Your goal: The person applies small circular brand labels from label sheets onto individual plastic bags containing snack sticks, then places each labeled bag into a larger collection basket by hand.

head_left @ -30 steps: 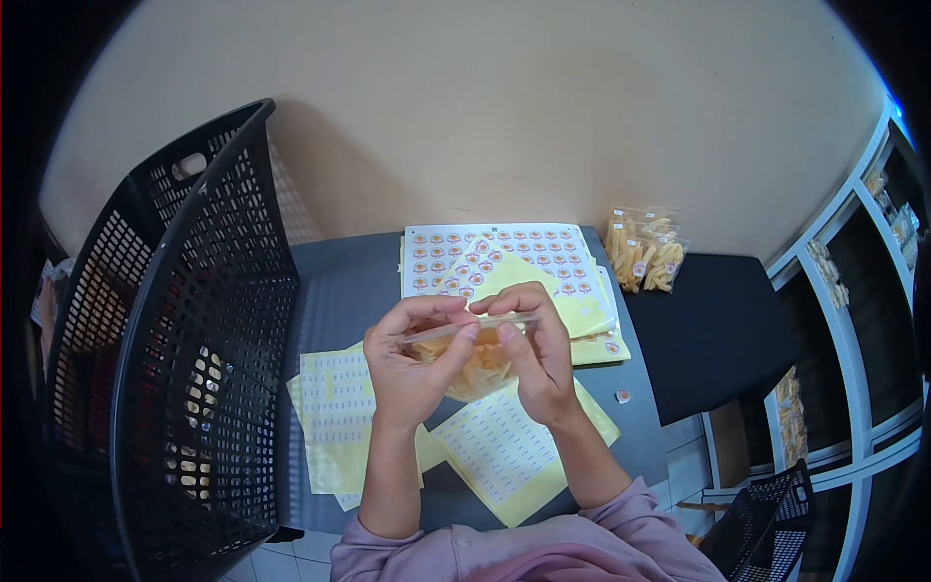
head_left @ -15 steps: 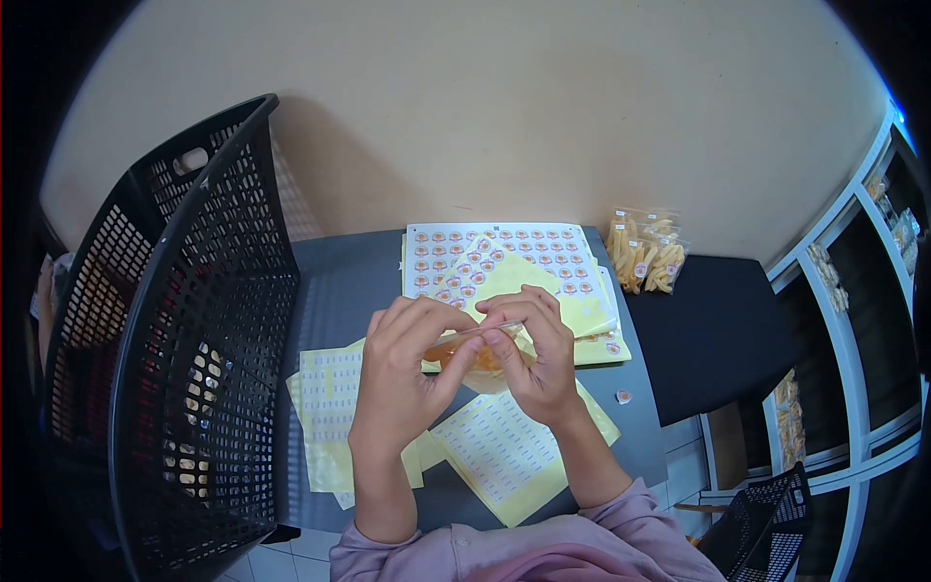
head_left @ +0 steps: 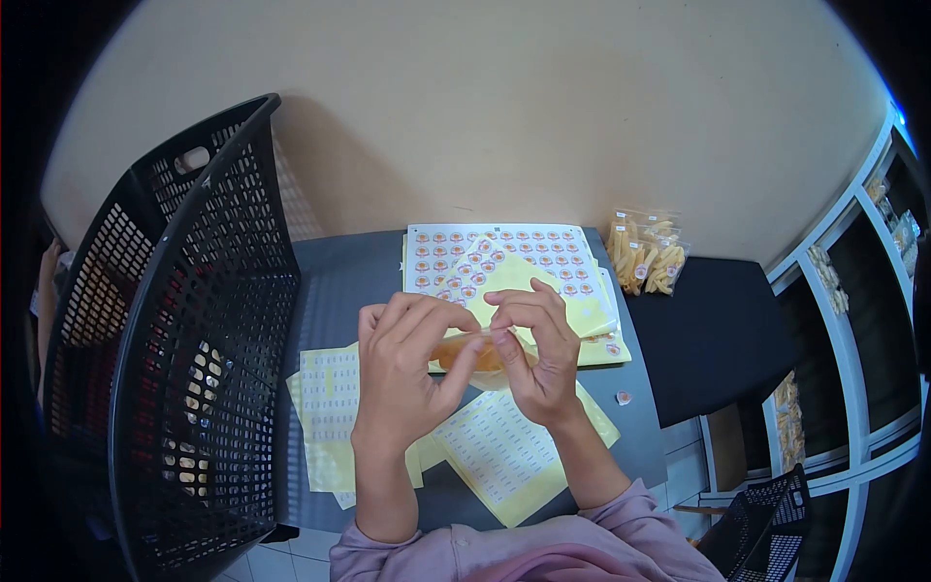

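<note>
A clear bag with orange contents (head_left: 488, 369) is held up over the table by both hands. My left hand (head_left: 409, 364) pinches its top edge between thumb and fingers from the left. From the right, my right hand (head_left: 539, 359) pinches the same edge, its fingertips close to those of the left. Behind the hands lie sheets of round stickers (head_left: 543, 254) on yellow backing. Below the bag is a sheet of small labels (head_left: 499, 454), and another label sheet (head_left: 330, 393) lies to the left.
A large black plastic basket (head_left: 208, 320) stands at the left. Bags of yellow snacks (head_left: 645, 254) stand at the back right beside a black surface (head_left: 713, 335). One loose round sticker (head_left: 624, 398) lies near the right edge. Shelves (head_left: 844, 320) hold more bags.
The fingers have shifted slightly along the bag's top edge, and more of the orange contents shows. At the far left edge, another person's arm has moved a little.
</note>
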Demonstrator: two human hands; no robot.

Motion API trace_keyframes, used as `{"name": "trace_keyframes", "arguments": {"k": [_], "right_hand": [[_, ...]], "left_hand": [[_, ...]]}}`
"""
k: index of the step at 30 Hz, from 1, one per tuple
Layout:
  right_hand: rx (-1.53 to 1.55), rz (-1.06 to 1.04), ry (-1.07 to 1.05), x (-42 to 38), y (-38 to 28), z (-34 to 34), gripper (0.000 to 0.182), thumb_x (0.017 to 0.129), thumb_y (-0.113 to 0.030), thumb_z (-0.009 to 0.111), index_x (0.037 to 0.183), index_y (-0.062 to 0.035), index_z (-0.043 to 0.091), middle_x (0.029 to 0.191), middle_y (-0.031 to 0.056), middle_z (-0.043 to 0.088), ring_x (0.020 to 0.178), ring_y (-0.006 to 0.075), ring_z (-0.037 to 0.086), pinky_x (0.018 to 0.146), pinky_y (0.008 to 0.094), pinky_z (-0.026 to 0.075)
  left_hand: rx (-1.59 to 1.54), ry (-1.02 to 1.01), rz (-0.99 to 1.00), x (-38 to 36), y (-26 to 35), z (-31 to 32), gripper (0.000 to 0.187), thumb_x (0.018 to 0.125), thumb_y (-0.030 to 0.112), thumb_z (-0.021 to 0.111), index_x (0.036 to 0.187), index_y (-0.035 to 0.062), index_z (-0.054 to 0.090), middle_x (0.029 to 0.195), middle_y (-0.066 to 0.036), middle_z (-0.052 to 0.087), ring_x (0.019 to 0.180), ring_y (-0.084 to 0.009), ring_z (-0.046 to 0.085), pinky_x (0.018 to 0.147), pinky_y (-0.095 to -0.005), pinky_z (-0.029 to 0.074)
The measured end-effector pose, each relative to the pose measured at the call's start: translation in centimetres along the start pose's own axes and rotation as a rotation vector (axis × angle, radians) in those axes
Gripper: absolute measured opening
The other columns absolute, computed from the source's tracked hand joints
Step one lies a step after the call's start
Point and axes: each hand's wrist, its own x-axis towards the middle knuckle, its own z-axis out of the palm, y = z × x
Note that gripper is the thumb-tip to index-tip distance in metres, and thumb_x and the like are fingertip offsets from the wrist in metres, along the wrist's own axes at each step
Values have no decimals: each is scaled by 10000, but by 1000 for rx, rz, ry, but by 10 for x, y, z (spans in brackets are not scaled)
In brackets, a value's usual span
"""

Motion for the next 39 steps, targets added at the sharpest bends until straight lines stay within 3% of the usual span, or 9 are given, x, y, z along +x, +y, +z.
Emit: {"name": "trace_keyframes", "arguments": {"k": [11, 17, 21, 26, 29, 32, 34, 35, 39], "right_hand": [[-46, -68, 5, 1, 3, -4, 89, 723, -49, 586, 781, -80, 527, 783, 30, 575, 870, 189, 562, 922, 387, 273], [147, 115, 172, 6, 15, -32, 64, 747, -55, 577, 780, -58, 522, 804, 59, 584, 852, 191, 558, 890, 395, 313], [403, 205, 292, 4, 16, -37, 66, 792, -96, 558, 782, -44, 518, 834, 76, 583, 846, 170, 536, 891, 392, 311], [377, 160, 220, 1, 11, -22, 87, 794, -107, 556, 832, -43, 511, 817, 72, 577, 850, 161, 533, 916, 385, 280], [405, 174, 148, 3, 8, -24, 121, 758, -94, 574, 851, -40, 517, 830, 84, 572, 877, 188, 527, 911, 393, 291], [3, 77, 220, 14, -17, -27, 173, 699, -80, 602, 861, -66, 544, 853, 68, 565, 932, 217, 508, 947, 417, 244], [-428, -70, -2, 13, -24, -29, 213, 649, -100, 643, 851, -106, 576, 865, 33, 555, 980, 227, 485, 984, 446, 168], [-419, -59, -4, 10, -19, -26, 167, 651, -115, 656, 803, -135, 591, 830, -14, 556, 988, 201, 487, 1004, 465, 94], [-451, -94, -14, 9, -17, -26, 115, 663, -117, 653, 759, -134, 593, 799, -28, 556, 981, 188, 490, 1005, 474, 91]], "left_hand": [[55, 31, 50, -1, -3, 1, 91, 663, 101, 647, 689, 106, 560, 685, 23, 565, 697, -140, 511, 636, -280, 273], [-119, 5, -100, -3, -20, -17, 341, 637, 40, 642, 972, 53, 579, 736, -31, 612, 728, -157, 512, 704, -292, 344], [-321, 40, -133, -3, -24, -15, 319, 640, 24, 633, 953, 29, 575, 779, -61, 609, 758, -155, 515, 691, -280, 358], [-661, 125, -227, -6, -24, 5, 123, 681, -23, 604, 800, 6, 591, 775, -84, 607, 702, -164, 558, 620, -247, 422], [-509, 156, -166, -4, -21, 2, 60, 692, -35, 591, 743, -5, 580, 751, -86, 597, 687, -178, 565, 625, -256, 435], [-336, 146, -30, -3, -16, 3, 48, 692, -47, 582, 721, -17, 558, 750, -108, 586, 698, -166, 553, 637, -247, 436], [-325, 135, 6, -2, -12, 5, 58, 683, -48, 587, 719, -12, 560, 739, -108, 585, 693, -177, 557, 627, -250, 438], [-310, 121, 45, -1, -10, 6, 68, 673, -49, 593, 717, -8, 562, 727, -107, 585, 689, -188, 561, 618, -253, 439], [-312, 109, 57, -1, -6, 9, 105, 650, -50, 607, 722, 11, 561, 739, -89, 586, 708, -226, 568, 639, -292, 450]]}}
